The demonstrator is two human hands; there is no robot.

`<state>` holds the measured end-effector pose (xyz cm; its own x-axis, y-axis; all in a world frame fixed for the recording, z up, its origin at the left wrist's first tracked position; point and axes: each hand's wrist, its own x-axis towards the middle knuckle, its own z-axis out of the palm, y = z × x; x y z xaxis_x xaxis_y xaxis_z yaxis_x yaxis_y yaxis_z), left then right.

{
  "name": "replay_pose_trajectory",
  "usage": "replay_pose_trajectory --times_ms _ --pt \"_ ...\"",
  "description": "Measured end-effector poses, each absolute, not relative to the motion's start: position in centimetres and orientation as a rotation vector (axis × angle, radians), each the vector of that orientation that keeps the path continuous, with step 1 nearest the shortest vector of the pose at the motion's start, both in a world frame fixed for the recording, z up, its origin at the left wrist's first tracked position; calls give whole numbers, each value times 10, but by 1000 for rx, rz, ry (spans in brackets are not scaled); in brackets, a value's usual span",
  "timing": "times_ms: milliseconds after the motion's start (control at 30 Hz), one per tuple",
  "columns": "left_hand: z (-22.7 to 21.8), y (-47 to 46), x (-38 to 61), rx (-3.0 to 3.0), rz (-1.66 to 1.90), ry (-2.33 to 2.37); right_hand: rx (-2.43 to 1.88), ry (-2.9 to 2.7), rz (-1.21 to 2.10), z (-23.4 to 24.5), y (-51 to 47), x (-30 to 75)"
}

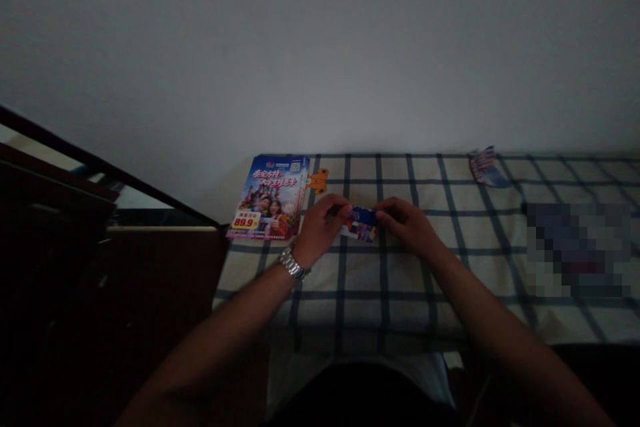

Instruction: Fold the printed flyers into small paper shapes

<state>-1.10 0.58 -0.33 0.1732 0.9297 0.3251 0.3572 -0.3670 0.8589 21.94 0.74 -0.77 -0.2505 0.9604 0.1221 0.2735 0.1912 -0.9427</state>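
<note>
Between my two hands is a small folded flyer, printed in blue with bright coloured patches and a white strip. My left hand, with a metal watch on its wrist, pinches the flyer's left edge between thumb and fingers. At the upper right corner, the fingertips of my right hand are closed on it. Just left of my left hand lies a stack of flyers with blue and pink print and a large "89.9". An orange bear figure shows on the cloth beside the stack.
A checked cloth covers the surface, which meets a plain wall at the back. A folded paper piece stands at the back right. To its front, a blurred-out dark item lies. A dark rail slopes down on the left.
</note>
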Motion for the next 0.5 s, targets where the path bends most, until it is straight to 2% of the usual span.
replay_pose_trajectory --times_ms 500 --pt "-4 7 -12 1816 1154 1199 -1173 -1782 1040 -6 5 220"
